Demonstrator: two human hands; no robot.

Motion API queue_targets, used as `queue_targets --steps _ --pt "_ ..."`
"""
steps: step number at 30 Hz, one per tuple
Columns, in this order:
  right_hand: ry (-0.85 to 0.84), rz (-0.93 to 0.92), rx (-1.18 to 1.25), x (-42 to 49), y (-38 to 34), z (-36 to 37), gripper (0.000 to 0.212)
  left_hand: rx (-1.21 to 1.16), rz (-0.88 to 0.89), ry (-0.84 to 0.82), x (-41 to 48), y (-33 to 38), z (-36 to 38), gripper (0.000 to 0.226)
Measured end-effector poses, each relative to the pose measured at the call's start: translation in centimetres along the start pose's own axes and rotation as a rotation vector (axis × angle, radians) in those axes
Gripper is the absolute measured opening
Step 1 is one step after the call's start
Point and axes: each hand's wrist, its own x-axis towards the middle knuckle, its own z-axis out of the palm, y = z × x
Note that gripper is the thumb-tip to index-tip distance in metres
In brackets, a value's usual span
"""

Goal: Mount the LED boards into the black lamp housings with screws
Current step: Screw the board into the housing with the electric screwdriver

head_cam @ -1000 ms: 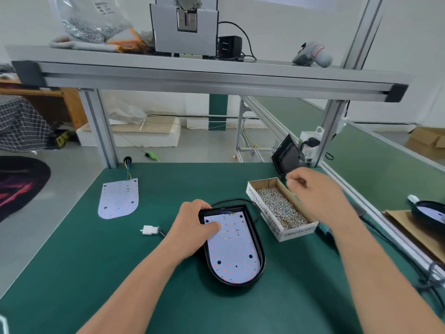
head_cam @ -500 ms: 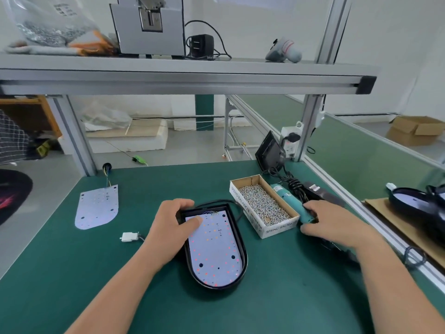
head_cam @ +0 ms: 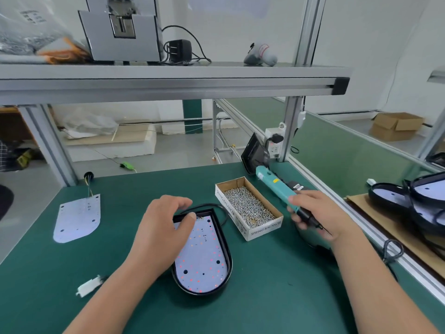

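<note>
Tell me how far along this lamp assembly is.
Done: one LED board sits in the black housing, and filled housings lie at the right. In hand: the left hand rests on the board while the right hand grips the electric screwdriver. Left: driving screws from the box, then the loose board.

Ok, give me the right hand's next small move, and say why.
Probably swing the screwdriver across to a hole in the LED board: the right hand grips it beside the screw box, while the left hand rests on the board seated in the black housing.
</note>
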Motion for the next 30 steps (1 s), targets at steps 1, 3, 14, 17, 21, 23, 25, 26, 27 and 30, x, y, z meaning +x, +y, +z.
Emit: queue_targets --steps 1,3,14,17,21,23,25,26,27,30 --pt "-0.003 -0.009 0.089 0.0 0.0 0.1 0.038 0.013 0.023 -0.009 0.0 0.6 0.3 0.017" --pt "-0.003 -0.031 0.249 0.1 0.1 0.6 0.042 0.06 0.097 -0.034 0.1 1.8 1.1 0.012" --pt "-0.032 -0.114 0.501 0.0 -0.2 2.6 0.04 0.639 0.458 -0.413 4.6 8.1 8.2 0.024" --pt "-0.037 -0.125 0.489 -0.1 -0.2 2.6 0.038 0.781 0.472 -0.467 5.4 9.4 9.9 0.022" --pt "-0.041 -0.134 0.466 0.0 -0.1 2.5 0.038 0.811 0.387 -0.593 6.5 9.8 11.1 0.027" --pt "-0.043 -0.13 0.469 0.1 -0.1 2.5 0.037 0.807 0.356 -0.632 7.1 10.0 11.3 0.024" --pt "-0.038 -0.13 0.479 0.2 0.0 2.4 0.032 0.792 0.33 -0.658 7.4 10.1 11.6 0.024" --pt "-0.034 -0.131 0.483 0.2 0.1 2.3 0.028 0.771 0.315 -0.665 7.5 10.0 11.7 0.026" --pt "-0.033 -0.132 0.486 0.2 0.2 2.3 0.026 0.748 0.304 -0.666 7.5 9.9 11.7 0.027" --pt "-0.027 -0.128 0.485 0.3 0.2 2.3 0.03 0.658 0.28 -0.631 7.4 9.3 11.9 0.023"
